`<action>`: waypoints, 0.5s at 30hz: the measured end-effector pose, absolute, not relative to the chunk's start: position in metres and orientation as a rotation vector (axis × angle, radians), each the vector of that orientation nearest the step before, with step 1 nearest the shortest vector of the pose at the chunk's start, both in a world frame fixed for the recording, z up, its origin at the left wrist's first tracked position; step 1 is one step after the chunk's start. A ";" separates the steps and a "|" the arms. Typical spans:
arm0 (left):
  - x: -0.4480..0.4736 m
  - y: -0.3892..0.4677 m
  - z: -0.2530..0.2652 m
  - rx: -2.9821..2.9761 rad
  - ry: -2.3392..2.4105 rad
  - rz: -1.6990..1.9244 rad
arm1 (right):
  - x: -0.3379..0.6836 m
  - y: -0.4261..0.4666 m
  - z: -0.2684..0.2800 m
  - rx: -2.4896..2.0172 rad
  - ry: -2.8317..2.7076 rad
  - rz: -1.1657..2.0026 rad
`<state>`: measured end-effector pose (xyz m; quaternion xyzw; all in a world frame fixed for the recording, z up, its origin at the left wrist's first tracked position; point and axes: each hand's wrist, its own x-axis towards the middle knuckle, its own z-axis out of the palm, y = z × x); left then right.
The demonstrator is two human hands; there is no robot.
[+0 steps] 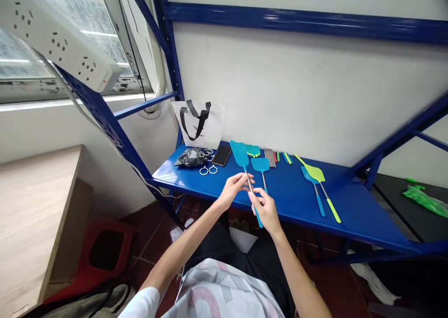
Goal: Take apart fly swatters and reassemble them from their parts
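Blue fly swatter being pinched along shaft by left hand and right hand; likely being adjusted, steadiness being needed next.

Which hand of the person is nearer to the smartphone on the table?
Left. The left hand is below and slightly right of the smartphone in view; the right hand is farther right and lower.
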<state>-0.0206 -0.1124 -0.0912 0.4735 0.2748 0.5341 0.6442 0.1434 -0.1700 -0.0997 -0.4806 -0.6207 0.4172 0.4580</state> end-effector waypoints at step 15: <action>-0.018 -0.123 -0.082 0.761 0.571 1.237 | 0.148 -0.185 -0.089 -1.257 -1.711 0.795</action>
